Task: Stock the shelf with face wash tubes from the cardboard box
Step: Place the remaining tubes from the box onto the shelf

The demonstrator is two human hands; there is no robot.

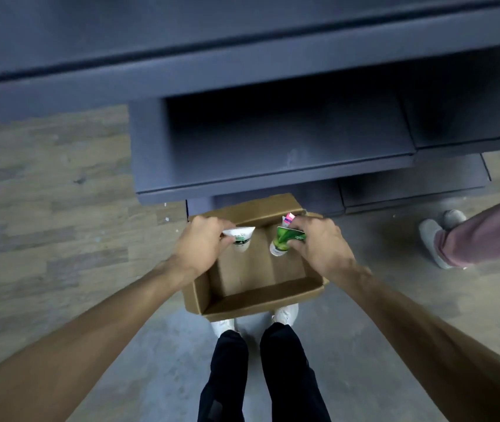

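A white tube (240,238) is being pinched by the left hand (204,240), cap pointing down, right over the open cardboard box (257,295). A green tube (285,240) is being gripped by the right hand (321,242), with a pink-ended tube (288,220) tucked in beside it, both over the box too. The box is sitting on the floor (44,193), just in front of the dark grey shelf (273,166). Somebody else's pink-trousered leg (486,236) is being caught at the right edge.
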